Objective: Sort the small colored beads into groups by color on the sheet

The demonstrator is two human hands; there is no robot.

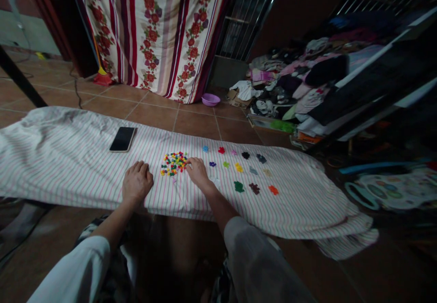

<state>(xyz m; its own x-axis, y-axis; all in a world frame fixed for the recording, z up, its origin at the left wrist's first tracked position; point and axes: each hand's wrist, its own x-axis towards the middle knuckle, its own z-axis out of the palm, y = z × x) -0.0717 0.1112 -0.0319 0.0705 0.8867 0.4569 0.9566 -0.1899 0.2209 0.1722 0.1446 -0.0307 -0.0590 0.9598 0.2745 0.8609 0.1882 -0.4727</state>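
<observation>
A loose pile of small multicoloured pieces (174,164) lies on the striped cloth (191,203). At the pile's right edge is my right hand (197,170), its thumb and forefinger pinched together; what is between the fingertips is too small to make out. My left hand (137,182) rests on the cloth left of the pile, fingers lying down and holding nothing. To the right, similar pieces sit in small groups by colour, among them red (221,150), black (245,155), yellow (238,167), dark green (239,186), brown (254,188) and orange (273,189).
A dark-screened phone (123,139) lies on the cloth at the left. Beyond the cloth's far edge, a purple basin (210,99) stands on the tiled floor by a flowered curtain (150,34). Heaped clothes (290,75) fill the right background.
</observation>
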